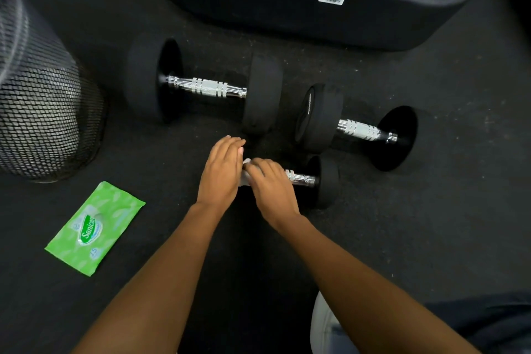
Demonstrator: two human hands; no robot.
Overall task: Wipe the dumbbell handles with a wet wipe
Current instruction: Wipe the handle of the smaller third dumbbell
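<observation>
Contact with the work is made at the smallest black rubber-ended dumbbell (313, 181), which lies on the dark speckled rubber floor (431, 224) nearest the person, its chrome knurled handle (300, 178) running left to right. A white wet wipe (245, 172) is seen bunched on the left portion of that handle. The right hand (273, 187) is curled over the handle and the wipe; the bare chrome extends rightward from its fingertips to the right-hand weight. The left hand (222, 172) rests with fingers flat and together over the left end, apparently steadying it; whether anything is gripped beneath cannot be told. A rightward stroke along the axis is judged to be next. Two larger black dumbbells (207, 86) (359, 129) lie farther off, handles bare. A green wet-wipe packet (94, 228) lies toward the left edge.
</observation>
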